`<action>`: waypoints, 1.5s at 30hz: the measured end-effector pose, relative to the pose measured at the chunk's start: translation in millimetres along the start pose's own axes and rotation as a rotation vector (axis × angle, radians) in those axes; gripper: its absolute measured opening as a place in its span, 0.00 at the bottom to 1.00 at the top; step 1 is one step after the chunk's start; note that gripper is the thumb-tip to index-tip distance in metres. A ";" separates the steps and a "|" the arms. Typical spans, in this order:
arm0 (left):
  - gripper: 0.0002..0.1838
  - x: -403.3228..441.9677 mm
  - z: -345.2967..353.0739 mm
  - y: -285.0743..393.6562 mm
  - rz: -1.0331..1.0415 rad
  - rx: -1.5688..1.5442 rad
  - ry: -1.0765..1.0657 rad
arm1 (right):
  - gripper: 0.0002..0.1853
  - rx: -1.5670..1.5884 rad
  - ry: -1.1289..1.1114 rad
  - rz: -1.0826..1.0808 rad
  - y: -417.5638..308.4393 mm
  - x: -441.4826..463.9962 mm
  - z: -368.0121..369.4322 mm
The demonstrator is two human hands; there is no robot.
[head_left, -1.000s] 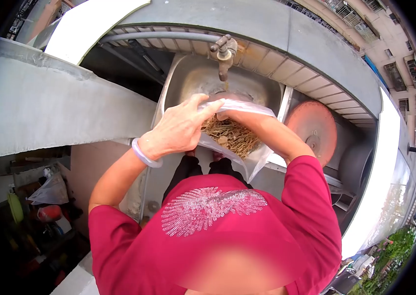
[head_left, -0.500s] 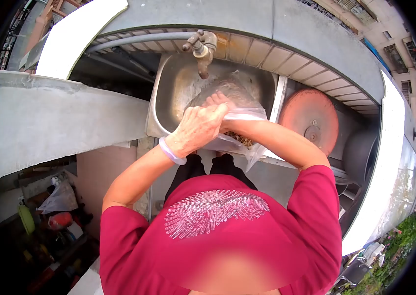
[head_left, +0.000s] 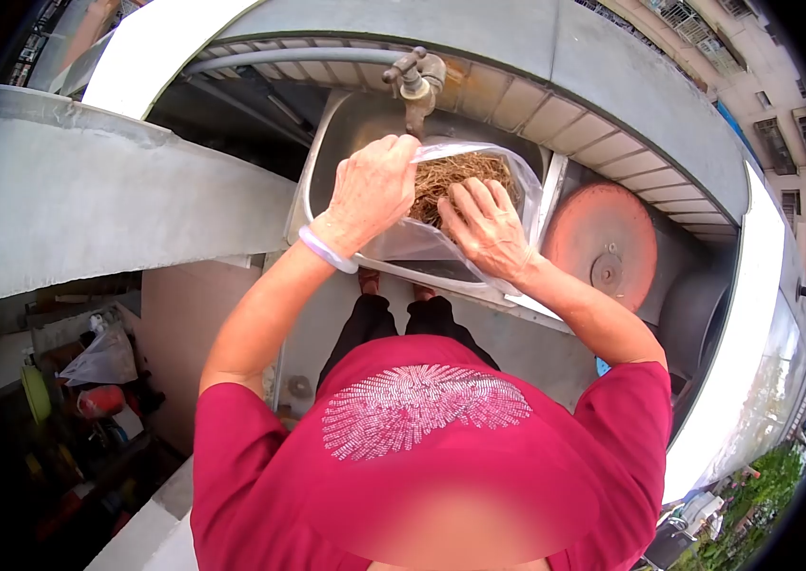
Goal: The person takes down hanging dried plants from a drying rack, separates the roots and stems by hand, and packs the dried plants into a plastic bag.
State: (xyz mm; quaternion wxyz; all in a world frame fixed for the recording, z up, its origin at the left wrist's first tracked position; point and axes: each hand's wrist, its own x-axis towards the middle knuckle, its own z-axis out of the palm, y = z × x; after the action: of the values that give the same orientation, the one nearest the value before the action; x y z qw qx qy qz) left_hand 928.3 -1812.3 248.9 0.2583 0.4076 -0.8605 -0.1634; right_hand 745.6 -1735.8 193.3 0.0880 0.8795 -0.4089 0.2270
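Note:
A clear plastic bag (head_left: 529, 195) hangs open over the metal sink (head_left: 327, 143), with brown dried root-like strands (head_left: 451, 176) inside. My left hand (head_left: 370, 190), wearing a pale bangle (head_left: 327, 249) at the wrist, is closed on the bag's left rim, just below the rusty tap (head_left: 415, 90). My right hand (head_left: 491, 233) reaches into the bag's mouth from the right. Its fingers are bent over the strands and press on them, and the fingertips are partly sunk among them.
A round reddish lid (head_left: 603, 238) lies right of the sink, beside a dark rounded vessel (head_left: 693, 305). A grey pipe (head_left: 298, 57) runs to the tap. A grey slab (head_left: 127, 200) extends at the left. Cluttered items, including a plastic bag (head_left: 103, 357), are at the lower left.
My right hand has come back from deep inside the bag to its mouth. My left hand has shifted up and left, the bag's mouth is wider, and the strands show near the top.

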 end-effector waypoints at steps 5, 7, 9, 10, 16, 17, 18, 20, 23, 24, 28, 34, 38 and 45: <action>0.08 2.1 13.2 -1.4 0.100 -0.036 -0.052 | 0.18 -0.048 -0.078 0.105 5.1 21.7 26.8; 0.10 1.0 18.3 -0.6 0.165 -0.094 -0.073 | 0.12 0.072 -0.173 0.187 12.9 31.9 65.8; 0.12 -0.1 18.5 3.7 0.212 -0.161 -0.102 | 0.10 0.172 -0.036 0.163 18.6 24.8 119.0; 0.13 -2.9 17.3 5.9 0.209 -0.171 -0.098 | 0.08 0.220 0.037 0.150 21.3 29.2 126.9; 0.07 -4.1 -4.8 -1.2 -0.087 -0.313 0.058 | 0.12 0.351 -0.175 0.214 36.4 59.2 133.6; 0.08 -3.2 -6.1 -2.3 -0.128 -0.325 0.095 | 0.14 0.271 -0.193 0.178 31.8 61.3 107.8; 0.08 -2.2 -7.0 -2.1 -0.152 -0.351 0.108 | 0.14 0.210 -0.112 0.115 29.1 63.2 84.2; 0.08 -2.2 -3.4 3.6 -0.208 -0.405 0.138 | 0.14 0.101 0.049 -0.017 25.0 60.9 40.8; 0.07 3.2 3.4 31.3 -0.160 -0.583 0.196 | 0.13 0.365 -0.020 0.199 16.2 41.5 -19.3; 0.07 5.7 -1.5 46.3 -0.174 -0.635 0.170 | 0.14 0.561 -0.066 0.413 7.3 33.4 -41.6; 0.06 1.6 -32.0 85.3 -0.010 -0.832 0.300 | 0.29 1.019 0.063 0.572 -21.9 1.5 -109.1; 0.11 -62.9 -127.9 72.1 -0.196 -1.218 0.189 | 0.23 0.486 -0.217 0.175 -85.8 30.4 -166.5; 0.13 -118.9 -184.3 38.3 -0.205 -1.166 0.263 | 0.16 0.739 -0.065 -0.041 -156.1 75.6 -164.9; 0.12 -280.8 -273.0 -25.8 -0.547 -1.283 0.518 | 0.14 0.832 -0.131 -0.220 -281.2 155.9 -118.5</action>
State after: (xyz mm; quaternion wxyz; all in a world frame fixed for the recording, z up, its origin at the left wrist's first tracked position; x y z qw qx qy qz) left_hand 1252.0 -1626.8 370.8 0.5902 0.4018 -0.3754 -0.5910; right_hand 1008.0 -1618.6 379.8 -0.2764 0.8908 -0.1913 0.3056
